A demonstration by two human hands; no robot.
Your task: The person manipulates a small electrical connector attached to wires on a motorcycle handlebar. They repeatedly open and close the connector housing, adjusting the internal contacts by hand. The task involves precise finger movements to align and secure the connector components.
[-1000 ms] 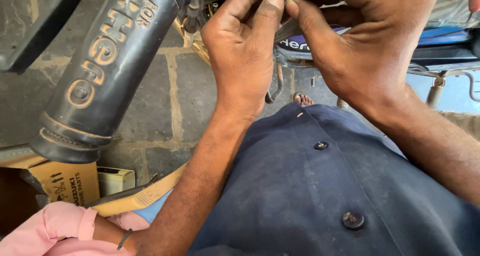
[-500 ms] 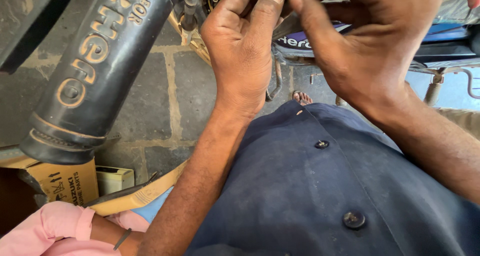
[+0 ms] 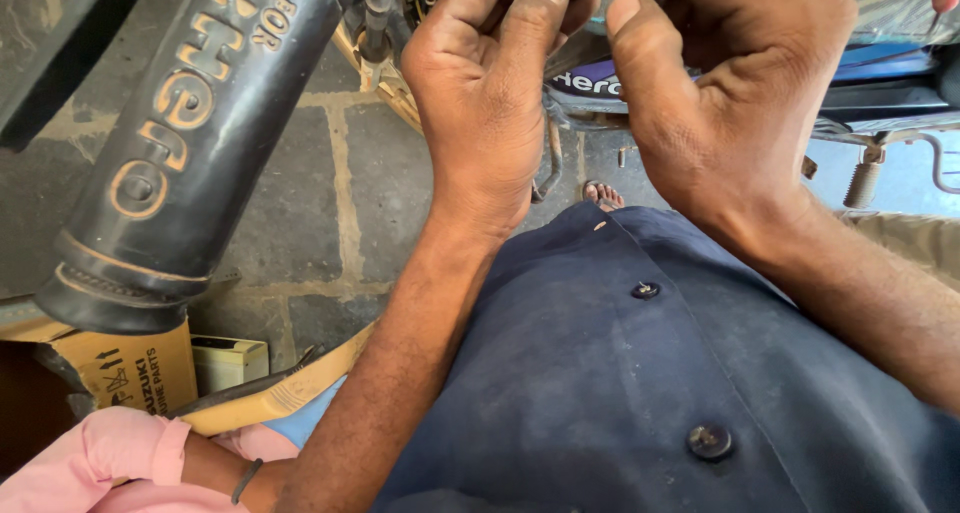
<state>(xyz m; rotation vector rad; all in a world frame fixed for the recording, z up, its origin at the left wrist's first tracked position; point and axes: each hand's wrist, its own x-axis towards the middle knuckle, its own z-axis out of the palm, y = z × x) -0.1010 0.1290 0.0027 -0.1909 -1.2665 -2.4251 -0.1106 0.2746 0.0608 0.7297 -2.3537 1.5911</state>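
while both hands (image 3: pixel 500 83) (image 3: pixel 730 93) pinch together at something hidden by the motorcycle frame (image 3: pixel 590 78), fingers curled near-closed, grasp unclear, fine fingertip fiddling seems underway.

Both hands raised at top of frame, above the navy buttoned shirt (image 3: pixel 640 393). Left hand (image 3: pixel 490 93) curled, thumb up, just beside right hand (image 3: pixel 730 103), thumbs nearly meeting; what they pinch is hidden. Behind the hands, a blue motorcycle panel (image 3: pixel 590 81). Left of the left hand, a black embossed rubber tube (image 3: pixel 190 153) slants over stone floor (image 3: pixel 300 223). Below the tube: a cardboard box (image 3: pixel 125 368) and a pink sleeve (image 3: pixel 90 463).
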